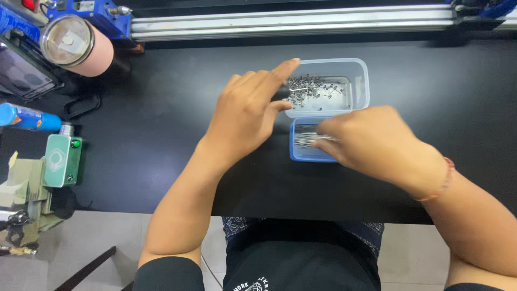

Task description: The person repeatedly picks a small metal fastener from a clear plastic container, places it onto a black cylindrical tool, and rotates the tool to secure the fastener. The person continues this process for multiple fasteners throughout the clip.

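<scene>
A clear plastic tub (360, 81) on the black table holds several small metal pins (312, 87). Just in front of it lies a smaller blue tray (301, 155) with thin metal pieces laid in a row. My left hand (250, 110) reaches to the tub's left rim, forefinger stretched over the edge and thumb and fingers pinched on a small dark thing that I cannot make out. My right hand (374, 143) covers the right part of the blue tray, its fingertips on the thin metal pieces (311, 139).
An aluminium rail (291, 22) runs along the table's far edge. At the far left stand a pink tumbler with a clear lid (75, 46), a blue can (29, 118), a green box-shaped device (62, 160) and a tablet (21, 73).
</scene>
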